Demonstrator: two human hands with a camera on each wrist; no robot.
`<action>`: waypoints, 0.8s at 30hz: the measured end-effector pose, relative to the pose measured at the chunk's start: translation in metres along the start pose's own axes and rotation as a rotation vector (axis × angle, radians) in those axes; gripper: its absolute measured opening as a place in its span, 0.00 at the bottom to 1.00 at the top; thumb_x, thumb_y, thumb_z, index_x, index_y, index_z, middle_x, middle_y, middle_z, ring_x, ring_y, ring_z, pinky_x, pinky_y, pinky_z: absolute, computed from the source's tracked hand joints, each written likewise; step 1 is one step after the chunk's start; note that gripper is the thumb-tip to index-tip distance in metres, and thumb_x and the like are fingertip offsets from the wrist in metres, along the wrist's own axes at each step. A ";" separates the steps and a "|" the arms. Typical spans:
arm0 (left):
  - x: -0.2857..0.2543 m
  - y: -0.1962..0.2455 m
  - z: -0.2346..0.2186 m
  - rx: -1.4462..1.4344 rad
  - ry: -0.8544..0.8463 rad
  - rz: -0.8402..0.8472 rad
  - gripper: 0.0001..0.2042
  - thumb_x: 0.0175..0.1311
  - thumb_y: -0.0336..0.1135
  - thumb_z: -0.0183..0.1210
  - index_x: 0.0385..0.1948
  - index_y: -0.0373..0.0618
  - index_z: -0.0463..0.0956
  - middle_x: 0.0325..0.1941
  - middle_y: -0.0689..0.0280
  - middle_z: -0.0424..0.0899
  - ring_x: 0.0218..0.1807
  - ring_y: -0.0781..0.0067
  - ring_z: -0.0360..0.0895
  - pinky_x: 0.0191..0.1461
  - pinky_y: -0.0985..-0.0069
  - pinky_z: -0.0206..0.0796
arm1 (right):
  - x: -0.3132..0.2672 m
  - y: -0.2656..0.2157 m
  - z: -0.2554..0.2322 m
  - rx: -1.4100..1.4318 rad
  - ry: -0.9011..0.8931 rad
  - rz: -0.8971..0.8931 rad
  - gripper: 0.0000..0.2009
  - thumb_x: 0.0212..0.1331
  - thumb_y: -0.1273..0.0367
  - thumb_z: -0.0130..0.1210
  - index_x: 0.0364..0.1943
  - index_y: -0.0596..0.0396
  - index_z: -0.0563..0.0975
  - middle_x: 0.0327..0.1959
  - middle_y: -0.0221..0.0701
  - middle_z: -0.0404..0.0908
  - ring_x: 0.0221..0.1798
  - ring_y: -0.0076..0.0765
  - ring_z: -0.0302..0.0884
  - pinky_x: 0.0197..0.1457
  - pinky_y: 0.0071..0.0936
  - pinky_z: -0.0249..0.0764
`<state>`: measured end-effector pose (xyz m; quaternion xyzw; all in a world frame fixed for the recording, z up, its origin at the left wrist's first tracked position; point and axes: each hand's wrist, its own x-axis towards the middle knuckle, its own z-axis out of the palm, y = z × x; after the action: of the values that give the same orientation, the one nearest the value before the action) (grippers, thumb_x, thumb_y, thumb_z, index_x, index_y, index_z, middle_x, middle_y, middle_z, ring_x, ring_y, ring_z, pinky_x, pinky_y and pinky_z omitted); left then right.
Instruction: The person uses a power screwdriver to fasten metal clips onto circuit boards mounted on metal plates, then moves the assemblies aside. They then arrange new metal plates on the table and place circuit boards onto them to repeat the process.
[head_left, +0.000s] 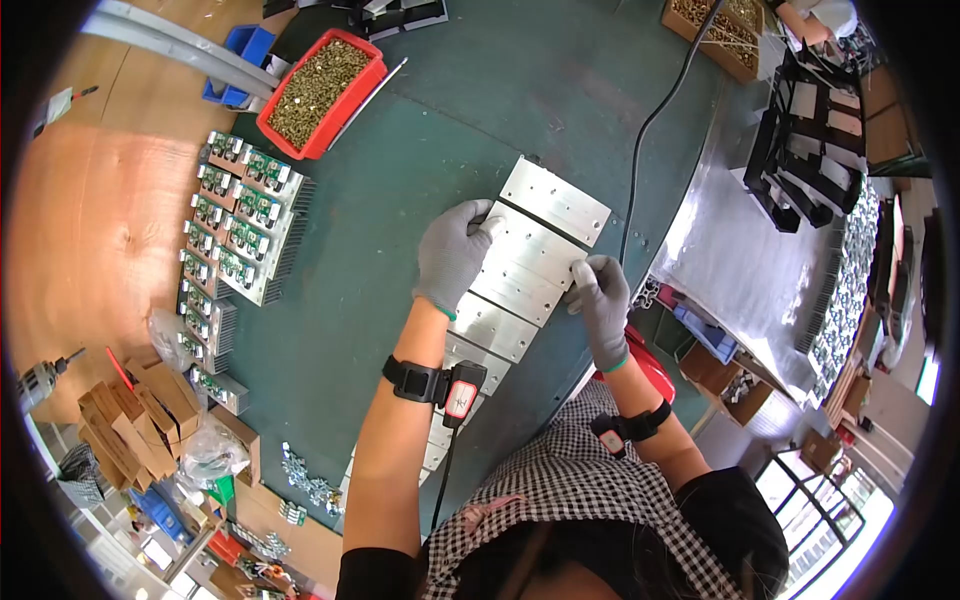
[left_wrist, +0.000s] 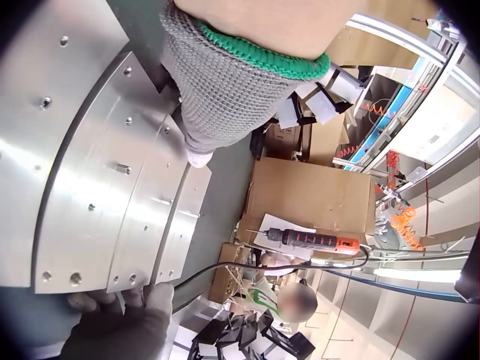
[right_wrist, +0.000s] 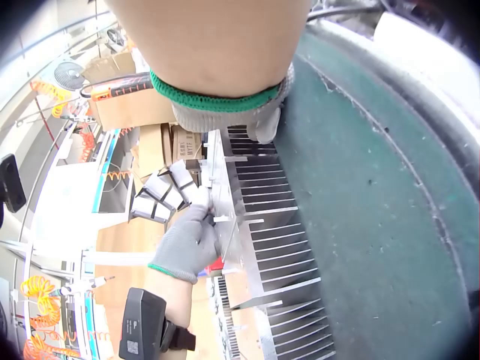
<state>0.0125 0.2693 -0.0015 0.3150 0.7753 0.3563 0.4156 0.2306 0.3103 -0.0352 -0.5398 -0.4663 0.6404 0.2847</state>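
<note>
A row of silver finned heat sinks (head_left: 540, 250) lies flat side up on the green table, with drilled holes in their faces. My left hand (head_left: 456, 252), in a grey glove, grips the left end of the second heat sink from the far end, thumb on top. At the opposite end, my gloved right hand (head_left: 604, 308) pinches the edge with bent fingers. The right wrist view shows the fins (right_wrist: 274, 217) along the side of the row, with the left hand (right_wrist: 187, 244) beyond. In the left wrist view, the right fingers (left_wrist: 159, 296) sit right at the plate ends.
A red bin (head_left: 318, 95) of small brass-coloured parts stands at the far left. Heat sinks with green circuit boards (head_left: 245, 225) line the table's left side. A black cable (head_left: 640, 150) crosses at right, near black brackets (head_left: 805, 150). Cardboard pieces (head_left: 135, 415) lie lower left.
</note>
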 end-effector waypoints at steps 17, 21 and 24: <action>-0.101 -0.047 -0.042 0.174 0.604 0.345 0.16 0.64 0.41 0.60 0.50 0.45 0.77 0.49 0.56 0.82 0.51 0.50 0.78 0.55 0.60 0.69 | -0.030 -0.036 0.016 -0.088 -0.094 -0.313 0.11 0.68 0.63 0.51 0.33 0.56 0.72 0.23 0.29 0.73 0.19 0.24 0.71 0.21 0.19 0.67; -0.225 -0.100 -0.085 0.130 0.855 0.160 0.15 0.64 0.40 0.60 0.49 0.44 0.77 0.48 0.57 0.82 0.50 0.52 0.78 0.55 0.62 0.69 | -0.108 -0.079 0.104 -0.120 -0.622 -0.345 0.08 0.68 0.67 0.49 0.35 0.58 0.73 0.24 0.30 0.74 0.21 0.22 0.72 0.24 0.19 0.69; -0.304 -0.128 -0.088 -0.078 0.958 -0.052 0.14 0.63 0.35 0.61 0.49 0.42 0.78 0.48 0.57 0.82 0.49 0.54 0.79 0.53 0.65 0.71 | -0.160 -0.073 0.149 -0.152 -0.889 -0.248 0.05 0.67 0.71 0.49 0.37 0.59 0.74 0.27 0.30 0.75 0.24 0.22 0.74 0.26 0.19 0.71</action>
<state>0.0503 -0.0649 0.0576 0.0800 0.8733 0.4796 0.0321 0.1185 0.1575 0.0968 -0.1727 -0.6499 0.7345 0.0914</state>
